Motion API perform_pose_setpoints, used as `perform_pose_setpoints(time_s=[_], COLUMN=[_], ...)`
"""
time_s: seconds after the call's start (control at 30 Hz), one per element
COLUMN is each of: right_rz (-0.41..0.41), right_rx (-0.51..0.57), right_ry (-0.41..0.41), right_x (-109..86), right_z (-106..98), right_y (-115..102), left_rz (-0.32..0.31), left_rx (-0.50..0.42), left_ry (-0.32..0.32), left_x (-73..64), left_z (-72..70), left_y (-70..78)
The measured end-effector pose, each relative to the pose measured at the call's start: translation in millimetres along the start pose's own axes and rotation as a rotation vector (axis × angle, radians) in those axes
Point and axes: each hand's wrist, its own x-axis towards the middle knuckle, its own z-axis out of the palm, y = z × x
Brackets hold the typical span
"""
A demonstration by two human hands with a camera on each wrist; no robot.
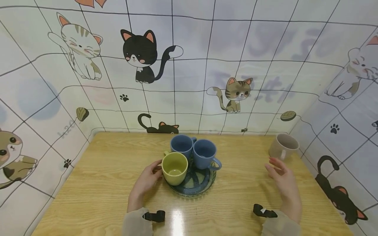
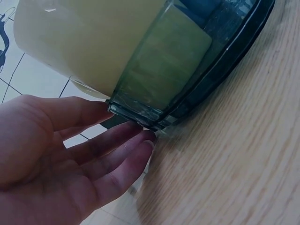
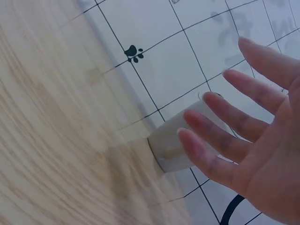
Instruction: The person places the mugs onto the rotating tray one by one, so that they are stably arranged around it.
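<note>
A round blue-green glass plate (image 1: 192, 188) sits on the table with a yellow-green mug (image 1: 175, 167) and two blue mugs, one at the back (image 1: 180, 144) and one at the right (image 1: 204, 154). At the plate's left edge my left hand (image 1: 147, 180) pinches its raised glass rim (image 2: 140, 115), thumb on top and fingers lower down. The yellow-green mug stands just above that thumb. My right hand (image 1: 282, 178) hangs open in the air, holding nothing. Just beyond it is a beige mug (image 1: 279, 147), partly hidden behind the fingers in the right wrist view.
The wooden table (image 1: 112, 157) runs back to a wall covering (image 1: 189, 72) printed with cats and grid lines. This covering also rises at both sides. The beige mug is close to the table's far right corner.
</note>
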Motion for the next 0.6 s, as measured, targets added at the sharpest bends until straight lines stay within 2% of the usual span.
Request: perform_pose_setpoints(time_s=[0.17,0.3,0.47,0.6], right_rz=[0.126,0.206,0.272,0.311], right_rx=[0.146,0.201,0.243,0.212], right_ry=[0.161,0.276,0.341,0.371], right_x=[7.4,16.2,25.7,30.1], right_z=[-0.1,1.3,-3.0,-9.0], right_y=[6.1,6.3,9.2,13.6], left_rz=[0.003,0.0,-0.016,-0.034], left_rx=[-0.005,-0.002,0.025,0.027], left_ry=[-0.004,0.005,0.007,0.006], left_x=[2.2,3.1,2.3,0.9], left_z=[-0.3,-1.4,-3.0,-2.5], left_y=[-3.6,-4.3,-3.7,-4.1])
